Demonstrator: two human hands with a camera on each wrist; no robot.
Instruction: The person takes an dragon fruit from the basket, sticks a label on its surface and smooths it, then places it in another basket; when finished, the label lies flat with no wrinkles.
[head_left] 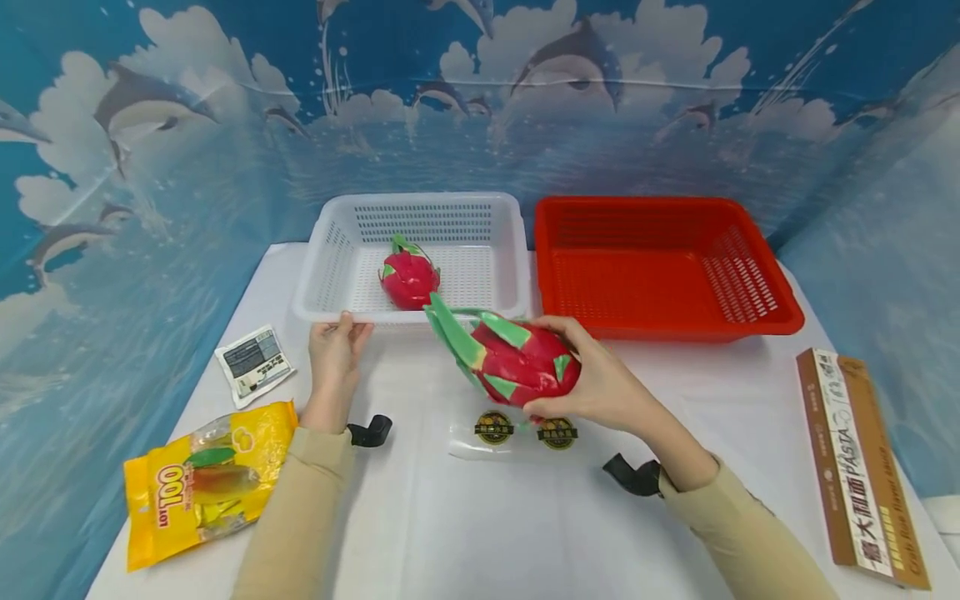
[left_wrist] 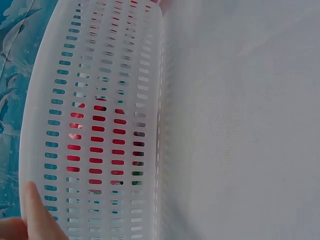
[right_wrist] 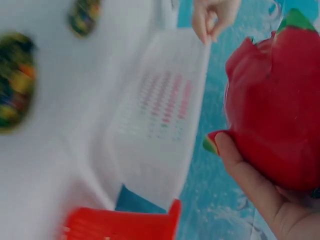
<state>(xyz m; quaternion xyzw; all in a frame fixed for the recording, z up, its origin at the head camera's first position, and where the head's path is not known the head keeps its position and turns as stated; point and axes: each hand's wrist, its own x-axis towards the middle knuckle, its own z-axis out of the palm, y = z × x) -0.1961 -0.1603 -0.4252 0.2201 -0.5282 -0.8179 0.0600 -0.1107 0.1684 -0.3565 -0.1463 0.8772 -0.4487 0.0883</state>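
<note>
My right hand (head_left: 596, 379) grips a red dragon fruit (head_left: 528, 358) with green scales, raised in front of the baskets. In the right wrist view the same dragon fruit (right_wrist: 280, 105) fills the right side, with a finger and thumb side against it. My left hand (head_left: 337, 358) pinches the near rim of the white basket (head_left: 321, 275). A second dragon fruit (head_left: 409, 279) lies inside that basket, left of its middle. Through the slots of the basket wall (left_wrist: 107, 70) its red skin shows in the left wrist view.
A red basket (head_left: 622, 292) stands right of the white one. At left lie a small white packet (head_left: 255, 365) and a yellow candy bag (head_left: 210, 483). A pasta box (head_left: 862, 467) lies at far right. Two round stickers, a dark one (head_left: 493, 427) among them, are under the held fruit.
</note>
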